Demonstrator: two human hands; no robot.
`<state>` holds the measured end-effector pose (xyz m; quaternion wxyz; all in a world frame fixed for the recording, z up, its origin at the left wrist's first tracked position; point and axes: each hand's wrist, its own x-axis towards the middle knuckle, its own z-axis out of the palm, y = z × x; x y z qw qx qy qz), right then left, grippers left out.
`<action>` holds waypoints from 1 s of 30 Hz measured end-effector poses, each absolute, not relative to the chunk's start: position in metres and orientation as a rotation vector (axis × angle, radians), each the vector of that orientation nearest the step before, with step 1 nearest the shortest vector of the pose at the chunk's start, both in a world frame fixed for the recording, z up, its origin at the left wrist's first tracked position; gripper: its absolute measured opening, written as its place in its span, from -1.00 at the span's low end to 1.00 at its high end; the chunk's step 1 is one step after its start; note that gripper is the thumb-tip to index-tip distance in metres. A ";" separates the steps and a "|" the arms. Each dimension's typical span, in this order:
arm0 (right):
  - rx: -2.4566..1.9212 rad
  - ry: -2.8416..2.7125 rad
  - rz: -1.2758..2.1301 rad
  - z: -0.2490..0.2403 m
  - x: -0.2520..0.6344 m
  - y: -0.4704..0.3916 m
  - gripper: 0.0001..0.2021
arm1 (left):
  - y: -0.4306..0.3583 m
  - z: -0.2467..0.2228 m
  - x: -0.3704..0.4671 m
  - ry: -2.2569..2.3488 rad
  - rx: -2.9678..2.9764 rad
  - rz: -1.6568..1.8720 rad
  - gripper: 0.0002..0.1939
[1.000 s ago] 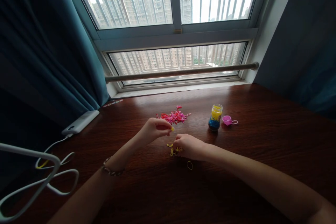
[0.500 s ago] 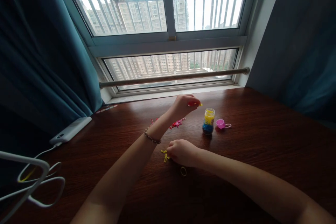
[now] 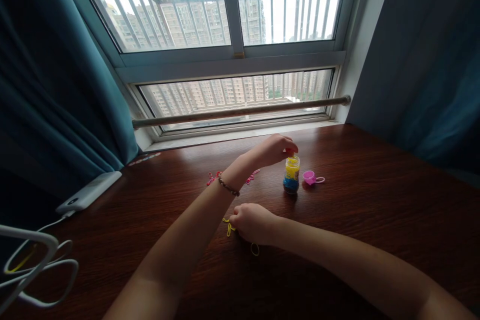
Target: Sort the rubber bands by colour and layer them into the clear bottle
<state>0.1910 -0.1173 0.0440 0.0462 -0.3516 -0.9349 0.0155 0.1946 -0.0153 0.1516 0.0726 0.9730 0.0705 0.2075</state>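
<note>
Over the mouth of a clear jar [image 3: 291, 182] with yellow and blue in it is my left hand [image 3: 281, 149], its fingers pinched on a small yellow elastic band [image 3: 291, 156] at the rim. My right hand [image 3: 253, 222] rests on the table with curled fingers, its fingertips against several yellow elastic bands [image 3: 229, 230]. Whatever it may grip is hidden. A pale round band [image 3: 255, 249] lies just below that hand. Pink and red bands [image 3: 252, 177] are scattered behind my left forearm, which covers some of them.
Right of the jar sits a small pink cup-like cap with a loop [image 3: 309, 177]. A white power-bank-like device [image 3: 89, 191] and white cables [image 3: 52, 260] are at the left. Behind the brown table [image 3: 356, 195] are a window and a metal rail [image 3: 243, 111].
My left hand has moved right and slightly down, bringing the yellow band to the jar's mouth. My right hand stays by the yellow bands. The whole view has shifted a little.
</note>
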 end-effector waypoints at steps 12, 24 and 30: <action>-1.018 -2.825 0.010 0.038 0.191 -0.117 -0.90 | -0.013 0.152 0.191 0.150 2.868 0.629 -0.87; -1.003 -2.808 -0.018 0.033 0.191 -0.116 -0.88 | -0.015 0.149 0.187 0.230 2.749 0.738 -0.86; -1.107 -2.704 0.221 0.071 0.204 -0.114 -0.85 | -0.018 0.142 0.153 0.392 2.607 0.907 -0.87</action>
